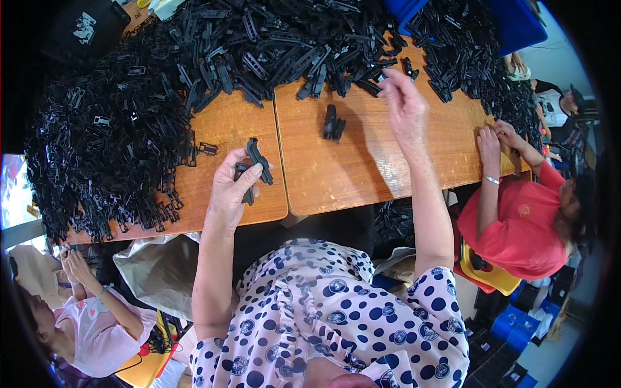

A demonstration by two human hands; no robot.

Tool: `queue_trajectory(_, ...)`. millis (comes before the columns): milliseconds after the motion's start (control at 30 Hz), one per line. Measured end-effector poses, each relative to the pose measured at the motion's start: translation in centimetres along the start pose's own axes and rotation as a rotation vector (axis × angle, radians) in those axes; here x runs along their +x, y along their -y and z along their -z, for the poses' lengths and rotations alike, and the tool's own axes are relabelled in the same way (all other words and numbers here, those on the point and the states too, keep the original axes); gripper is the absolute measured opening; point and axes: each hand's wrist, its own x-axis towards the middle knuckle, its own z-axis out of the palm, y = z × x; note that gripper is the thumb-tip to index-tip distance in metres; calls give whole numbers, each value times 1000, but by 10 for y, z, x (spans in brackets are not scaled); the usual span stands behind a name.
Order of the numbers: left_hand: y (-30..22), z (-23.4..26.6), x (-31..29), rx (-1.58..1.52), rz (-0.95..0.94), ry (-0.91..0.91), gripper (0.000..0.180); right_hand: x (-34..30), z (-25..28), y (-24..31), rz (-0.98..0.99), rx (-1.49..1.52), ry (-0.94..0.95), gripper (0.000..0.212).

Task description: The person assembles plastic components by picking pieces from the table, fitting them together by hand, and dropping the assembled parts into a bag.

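Observation:
My left hand [234,184] is closed around black plastic clip-like parts [259,161]. One long curved piece stands up between thumb and fingers, and another dark piece shows below it against the palm. Out over the table, my right hand [405,107] reaches toward the far heap with its fingers loosely apart, and I see nothing in them. To its left, over bare wood, is a slightly blurred black plastic part [333,124]; whether it rests on the table or is in the air I cannot tell.
Long black parts [259,52] are heaped along the far side, smaller black frames [110,129] at left. The wooden table [323,184] has a seam down its middle. Blue bins [514,26] stand far right. A person in red [514,223] works at right, one in pink [103,336] at left.

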Motion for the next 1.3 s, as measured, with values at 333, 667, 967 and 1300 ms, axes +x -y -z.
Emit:
queue_trajectory(333, 4, -2, -3, -49, -5, -3, 26, -45, -1, 26, 10, -155, 323, 20)
queue_trajectory(667, 3, -7, -11, -163, 76, 62, 27, -66, 25, 23, 346, -368, 876, 33)
queue_trajectory(967, 20, -32, -8, 65, -86, -76, 27, -96, -44, 79, -86, 186, 428, 19)
queue_trajectory(1300, 17, -27, -14, 212, -259, -254, 24, -102, -98, 100, 302, -108, 276, 23)
